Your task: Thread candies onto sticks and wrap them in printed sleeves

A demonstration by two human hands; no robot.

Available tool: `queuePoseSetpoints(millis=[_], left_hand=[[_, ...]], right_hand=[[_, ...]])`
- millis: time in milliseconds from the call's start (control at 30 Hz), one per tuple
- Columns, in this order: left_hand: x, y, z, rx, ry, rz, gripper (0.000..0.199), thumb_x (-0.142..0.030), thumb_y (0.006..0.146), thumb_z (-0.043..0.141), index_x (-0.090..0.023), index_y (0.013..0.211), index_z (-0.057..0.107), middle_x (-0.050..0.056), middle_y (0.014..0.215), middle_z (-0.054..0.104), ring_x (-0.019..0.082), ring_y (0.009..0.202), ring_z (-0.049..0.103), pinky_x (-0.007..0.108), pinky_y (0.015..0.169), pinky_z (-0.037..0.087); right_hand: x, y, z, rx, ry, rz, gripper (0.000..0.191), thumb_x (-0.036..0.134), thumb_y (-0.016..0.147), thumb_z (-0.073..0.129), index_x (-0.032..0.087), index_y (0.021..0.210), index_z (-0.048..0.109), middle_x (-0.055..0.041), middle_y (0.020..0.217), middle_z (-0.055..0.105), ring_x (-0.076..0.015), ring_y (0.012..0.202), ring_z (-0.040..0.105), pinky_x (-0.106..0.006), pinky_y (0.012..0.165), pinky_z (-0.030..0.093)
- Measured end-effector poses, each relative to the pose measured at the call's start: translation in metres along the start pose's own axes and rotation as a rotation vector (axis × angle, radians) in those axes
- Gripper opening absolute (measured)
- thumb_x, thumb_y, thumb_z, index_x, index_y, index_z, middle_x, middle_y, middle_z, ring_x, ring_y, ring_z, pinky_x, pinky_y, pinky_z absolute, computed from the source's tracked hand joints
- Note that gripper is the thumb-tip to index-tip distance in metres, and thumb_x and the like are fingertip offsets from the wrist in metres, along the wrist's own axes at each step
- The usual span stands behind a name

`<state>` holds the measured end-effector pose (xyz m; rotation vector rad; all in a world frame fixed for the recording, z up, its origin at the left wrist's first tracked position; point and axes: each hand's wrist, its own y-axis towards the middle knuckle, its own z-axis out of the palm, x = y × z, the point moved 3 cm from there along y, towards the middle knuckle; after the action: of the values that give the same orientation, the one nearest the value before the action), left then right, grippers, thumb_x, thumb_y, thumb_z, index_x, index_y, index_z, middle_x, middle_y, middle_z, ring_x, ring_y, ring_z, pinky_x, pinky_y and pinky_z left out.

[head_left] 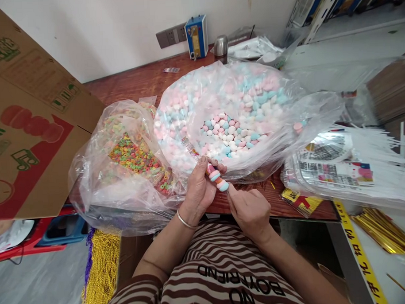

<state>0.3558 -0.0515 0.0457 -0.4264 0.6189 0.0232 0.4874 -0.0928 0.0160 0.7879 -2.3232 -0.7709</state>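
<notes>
L hand (203, 183) up front & centre, fingers pinching the candy stack (218, 179) round its upper part, thumb on the near side. The stack's tilted, running down to the R hand, pink, orange, white & pale blue pcs. lined up one after another. Printed clear wrapper (189, 147) pokes out past the L thumb, up & left. R hand (251, 208) is right at the lower end, fingers curled in, index & thumb by the last blue pc.; can't tell if they're gripping anything there. Both hands are over the near edge of the surface (120, 81), just in front of the big clear bag (169, 104), which lies open, full of pink, white & blue candies (230, 129).

Over on the left, right beside it: a 2nd bag (90, 182), also open, w/ small multicolour rings (132, 152) inside. Big cardboard box (28, 100) stands farther left, red & green print on its side. Right side now: clear plastic pack (296, 175) w/ a bunch of white sticks (385, 156), gold ties (304, 203) just below it, more gold strips (384, 230) near the yellow tape (359, 253). At the back by the wall: blue-&-white unit (198, 37), metal cylinder (221, 47) next to it. Striped shirt (206, 267) fills the bottom, pale bracelet (185, 220) on the L wrist.
</notes>
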Motion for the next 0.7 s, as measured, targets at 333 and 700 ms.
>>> queuePoseSetpoints(millis=[333, 700], left_hand=[[-0.007, -0.001, -0.001, 0.059, -0.053, 0.022, 0.02, -0.038, 0.094, 0.067, -0.02, 0.085, 0.062, -0.002, 0.081, 0.059, 0.01, 0.074, 0.062, 0.034, 0.091, 0.057], [0.01, -0.008, 0.002, 0.007, 0.055, 0.031, 0.024, -0.039, 0.092, 0.07, -0.017, 0.085, 0.062, 0.0, 0.08, 0.062, 0.011, 0.073, 0.062, 0.028, 0.079, 0.055]], right_hand=[[0.008, -0.005, 0.006, 0.51, 1.573, 1.076, 0.037, 0.054, 0.094, 0.062, 0.018, 0.095, 0.067, 0.0087, 0.057, 0.043, -0.0048, 0.038, 0.023, -0.022, 0.038, 0.022], [-0.001, 0.001, -0.008, 0.068, 0.122, 0.171, 0.024, 0.021, 0.099, 0.055, 0.014, 0.111, 0.075, 0.0003, 0.056, 0.053, -0.0136, 0.053, 0.044, -0.032, 0.058, 0.031]])
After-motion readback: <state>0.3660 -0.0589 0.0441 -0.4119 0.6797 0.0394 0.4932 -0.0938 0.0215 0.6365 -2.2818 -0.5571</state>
